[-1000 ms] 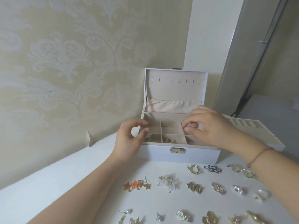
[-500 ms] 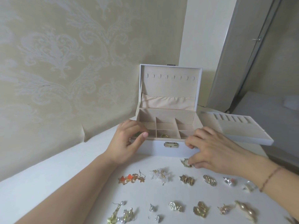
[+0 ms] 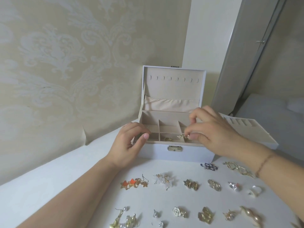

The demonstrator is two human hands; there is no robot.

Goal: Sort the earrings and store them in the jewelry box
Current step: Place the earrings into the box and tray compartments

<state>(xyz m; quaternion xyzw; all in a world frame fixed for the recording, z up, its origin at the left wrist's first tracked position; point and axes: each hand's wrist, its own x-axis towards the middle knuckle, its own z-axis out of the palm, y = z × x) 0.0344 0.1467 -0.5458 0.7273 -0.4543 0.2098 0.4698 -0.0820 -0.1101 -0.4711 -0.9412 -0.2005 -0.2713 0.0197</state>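
My right hand pinches a gold earring over the jewelry box, frame centre; my left hand, fingers loosely curled, seems to steady its corner. If the pinch slips, it could drop into the neighbouring compartment beside the stored earring, mixing pairs.

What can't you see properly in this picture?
- Head view: the right hand covers the right-hand compartments of the jewelry box, so what lies in them is hidden.
- The gold earring it pinches is too small to tell its shape.
- The left hand hides the box's left front corner.
- The bottom edge cuts off the pearl earrings.
- The removable tray is partly behind the right hand.
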